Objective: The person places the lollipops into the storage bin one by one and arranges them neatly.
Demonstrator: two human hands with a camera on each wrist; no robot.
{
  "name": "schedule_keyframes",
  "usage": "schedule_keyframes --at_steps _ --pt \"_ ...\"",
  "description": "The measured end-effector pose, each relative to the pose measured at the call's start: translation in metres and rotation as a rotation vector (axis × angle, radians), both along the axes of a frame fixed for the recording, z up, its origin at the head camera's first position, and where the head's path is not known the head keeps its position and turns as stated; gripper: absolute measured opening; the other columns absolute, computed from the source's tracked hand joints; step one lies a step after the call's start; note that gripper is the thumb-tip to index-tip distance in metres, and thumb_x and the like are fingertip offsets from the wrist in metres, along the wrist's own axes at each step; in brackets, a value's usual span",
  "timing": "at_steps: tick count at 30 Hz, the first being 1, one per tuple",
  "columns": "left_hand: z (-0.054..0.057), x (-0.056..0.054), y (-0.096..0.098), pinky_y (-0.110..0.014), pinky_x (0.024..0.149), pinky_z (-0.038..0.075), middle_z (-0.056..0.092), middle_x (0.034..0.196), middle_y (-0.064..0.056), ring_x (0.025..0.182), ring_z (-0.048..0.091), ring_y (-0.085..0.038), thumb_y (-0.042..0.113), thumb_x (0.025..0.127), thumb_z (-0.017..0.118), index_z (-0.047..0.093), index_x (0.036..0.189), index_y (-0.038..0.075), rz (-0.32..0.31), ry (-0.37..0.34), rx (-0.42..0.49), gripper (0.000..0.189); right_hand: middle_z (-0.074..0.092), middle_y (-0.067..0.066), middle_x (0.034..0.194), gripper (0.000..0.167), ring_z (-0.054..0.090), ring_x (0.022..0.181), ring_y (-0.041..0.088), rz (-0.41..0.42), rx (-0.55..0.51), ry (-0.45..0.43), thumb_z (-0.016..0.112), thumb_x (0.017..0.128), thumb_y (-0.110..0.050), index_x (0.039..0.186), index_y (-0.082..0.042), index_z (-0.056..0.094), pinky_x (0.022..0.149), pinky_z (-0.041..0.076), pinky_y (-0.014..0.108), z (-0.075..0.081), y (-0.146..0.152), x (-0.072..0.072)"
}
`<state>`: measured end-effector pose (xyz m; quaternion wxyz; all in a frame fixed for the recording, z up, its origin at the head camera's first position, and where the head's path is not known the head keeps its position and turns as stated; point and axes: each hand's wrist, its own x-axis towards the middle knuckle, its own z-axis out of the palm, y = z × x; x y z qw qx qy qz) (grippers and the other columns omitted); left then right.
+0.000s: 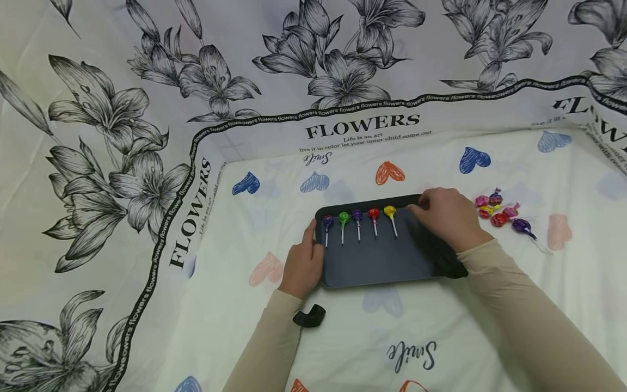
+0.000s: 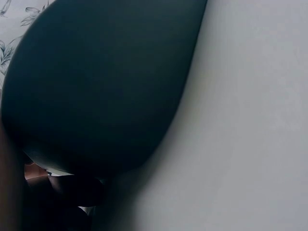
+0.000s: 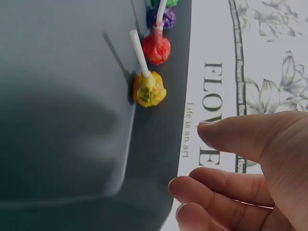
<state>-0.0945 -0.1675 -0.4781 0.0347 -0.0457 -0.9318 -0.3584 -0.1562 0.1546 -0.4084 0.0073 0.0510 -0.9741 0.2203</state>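
A dark grey tray (image 1: 372, 267) lies on the cloth with several lollipops in a row along its far side, sticks toward me. From the left they are a purple lollipop (image 1: 327, 222), a green one (image 1: 344, 217), another purple one (image 1: 357, 215), a red one (image 1: 374, 213) and a yellow one (image 1: 389, 211). My left hand (image 1: 302, 267) holds the tray's left edge; its wrist view is mostly dark tray (image 2: 106, 86). Over the tray's far right corner, my right hand (image 1: 448, 215) has thumb and fingers (image 3: 226, 190) apart, nothing between them, beside the yellow lollipop (image 3: 149, 90).
A loose group of wrapped lollipops, including a red one (image 1: 499, 219) and a purple one (image 1: 522, 226), lies right of my right hand. Heart-printed white cloth (image 1: 274, 321) covers the surface, bordered by flower-printed fabric (image 1: 117, 228). Black wrist cameras (image 1: 309, 316) sit by both cuffs.
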Motion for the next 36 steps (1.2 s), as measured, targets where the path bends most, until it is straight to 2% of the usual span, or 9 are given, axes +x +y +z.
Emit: schedule_keyframes --at_steps 7,18,25,31,36 --pt "-0.001 0.002 -0.001 -0.033 0.05 0.031 0.045 0.061 0.001 0.048 0.035 -0.014 0.017 0.102 0.041 0.036 0.164 0.012 0.007 -0.002 0.01 0.062 0.076 0.019 0.093 0.04 0.069 0.076 0.033 0.002 -0.022 -0.002 0.07 0.097 -0.036 0.103 0.002 0.078 0.054 0.052 0.043 0.003 0.013 0.002" --pt "-0.002 0.001 -0.001 -0.033 0.051 0.032 0.046 0.062 0.001 0.049 0.036 -0.014 0.019 0.102 0.04 0.036 0.165 0.013 0.011 -0.007 0.008 0.063 0.075 0.023 0.099 0.048 0.068 0.079 0.034 -0.061 -0.037 -0.013 0.063 0.1 -0.042 0.109 0.004 0.076 0.055 0.048 0.038 0.0 0.043 0.005" --pt "-0.002 0.001 -0.001 -0.033 0.05 0.03 0.044 0.06 0.002 0.049 0.035 -0.013 0.015 0.102 0.042 0.037 0.164 0.01 0.004 0.02 0.013 0.062 0.074 0.025 0.106 0.052 0.068 0.088 0.038 -0.102 -0.025 -0.063 0.06 0.101 -0.045 0.113 0.003 0.075 0.056 0.049 0.042 -0.004 0.061 0.008" --pt "0.0 0.001 -0.001 -0.033 0.051 0.031 0.045 0.06 0.002 0.049 0.036 -0.014 0.016 0.102 0.042 0.037 0.164 0.011 0.001 0.018 0.007 0.063 0.072 0.026 0.111 0.047 0.068 0.092 0.041 -0.118 -0.032 -0.063 0.065 0.099 -0.041 0.113 0.003 0.075 0.054 0.048 0.04 -0.011 0.072 0.014" --pt "0.001 0.001 0.0 -0.034 0.051 0.031 0.044 0.061 0.002 0.05 0.036 -0.014 0.016 0.101 0.042 0.037 0.164 0.012 0.002 0.012 0.016 0.063 0.069 0.03 0.115 0.04 0.065 0.098 0.046 -0.132 -0.027 -0.071 0.069 0.096 -0.031 0.115 0.004 0.073 0.059 0.052 0.051 -0.016 0.079 0.017"
